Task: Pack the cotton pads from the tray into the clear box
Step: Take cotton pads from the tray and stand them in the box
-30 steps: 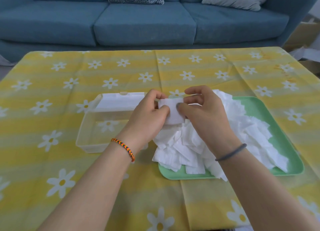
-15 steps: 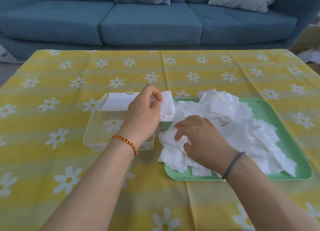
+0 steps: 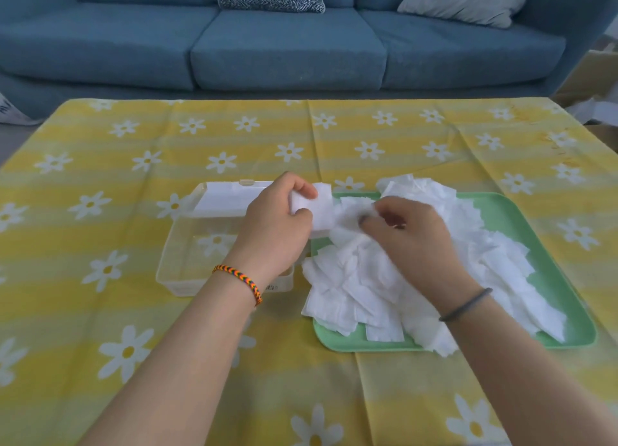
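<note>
Clear plastic box (image 3: pixel 187 261) sits on the left with its lid open, and no pads show inside. Over its right edge, the left hand (image 3: pixel 277 224) pinches a small stack of cotton pads (image 3: pixel 322 211). To the right, the right hand (image 3: pixel 408 241) plucks at the heap (image 3: pixel 485 255) on the green tray (image 3: pixel 575 325). Packing looks barely begun; nearly everything remains.
</note>
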Demonstrator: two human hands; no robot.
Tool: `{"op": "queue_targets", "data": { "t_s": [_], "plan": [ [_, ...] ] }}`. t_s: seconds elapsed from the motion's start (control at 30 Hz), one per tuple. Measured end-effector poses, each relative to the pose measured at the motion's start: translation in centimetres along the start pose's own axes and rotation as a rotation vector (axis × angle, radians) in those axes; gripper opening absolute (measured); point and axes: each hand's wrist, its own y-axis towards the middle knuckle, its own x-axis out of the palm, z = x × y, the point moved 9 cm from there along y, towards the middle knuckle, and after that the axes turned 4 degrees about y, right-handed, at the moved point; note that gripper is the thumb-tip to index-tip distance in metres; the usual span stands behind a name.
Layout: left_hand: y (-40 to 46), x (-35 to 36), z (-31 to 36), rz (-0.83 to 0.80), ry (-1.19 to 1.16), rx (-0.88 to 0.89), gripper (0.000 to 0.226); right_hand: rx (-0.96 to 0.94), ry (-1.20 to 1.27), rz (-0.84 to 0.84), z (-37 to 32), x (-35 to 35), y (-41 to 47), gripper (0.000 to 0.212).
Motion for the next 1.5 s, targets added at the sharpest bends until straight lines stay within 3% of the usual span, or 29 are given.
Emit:
{"op": "queue_targets", "data": {
  "t_s": [0.13, 0.3, 0.53, 0.8, 0.9, 1.03, 1.17, 1.33, 1.4, 1.5],
  "plan": [
    [-0.1, 0.5, 0.3, -0.007, -0.007, 0.022, 0.036, 0.306, 0.495, -0.016, 1.7, -1.6, -0.1, 0.016],
    [-0.2, 2.2, 1.2, -0.066, -0.064, 0.06, 0.036, 0.394, 0.827, -0.1, 0.6, -0.1, -0.7, 0.016],
    [-0.7, 3.5, 1.8, -0.156, -0.309, -0.062, 0.035, 0.233, 0.465, -0.126, -0.2, 0.1, -0.7, 0.014],
    [-0.8, 4.2, 2.3, -0.172, -0.284, -0.038, 0.027, 0.185, 0.351, -0.123, -0.7, -0.6, -0.9, 0.003],
    [-0.8, 4.4, 2.5, -0.165, -0.24, 0.008, 0.018, 0.193, 0.318, -0.105, -0.4, -0.8, -0.9, 0.01],
    [-0.8, 4.5, 2.4, -0.136, -0.118, 0.066, 0.026, 0.2, 0.256, -0.088, 0.4, -1.2, -0.6, 0.009],
    [-0.5, 4.1, 2.0, -0.101, -0.052, 0.081, 0.032, 0.04, -0.138, 0.029, 1.3, -3.3, -0.3, 0.004],
    [-0.4, 3.9, 2.2, -0.079, -0.062, 0.073, 0.029, 0.021, -0.606, -0.35, 4.2, 0.8, -1.7, 0.044],
    [-0.3, 3.8, 2.1, -0.072, -0.109, 0.033, 0.023, -0.005, -0.707, -0.378, 4.4, 1.6, -2.1, 0.052],
    [-0.3, 3.8, 1.9, -0.09, -0.175, -0.033, 0.017, -0.019, -0.748, -0.355, 4.4, 1.7, -2.2, 0.043]
  ]
}}
